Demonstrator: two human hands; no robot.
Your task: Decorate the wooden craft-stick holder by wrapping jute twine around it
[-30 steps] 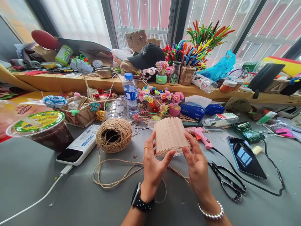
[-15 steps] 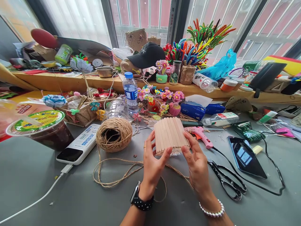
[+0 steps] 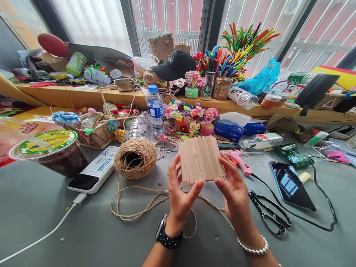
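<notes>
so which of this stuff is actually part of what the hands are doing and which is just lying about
In hand: panel of pale wooden craft sticks, gripped at its lower edge by the left hand and right hand.

Lying about: ball of brown jute twine, pink glue gun, black scissors, black smartphone, white power bank, blue-capped clear water bottle.

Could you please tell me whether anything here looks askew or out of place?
One clear plastic bottle lies on its side on the wooden shelf, a second bottle on the grey table. Brown twine sprawls in loops from its ball. The left hand and right hand hold an intact wooden stick panel.
</notes>
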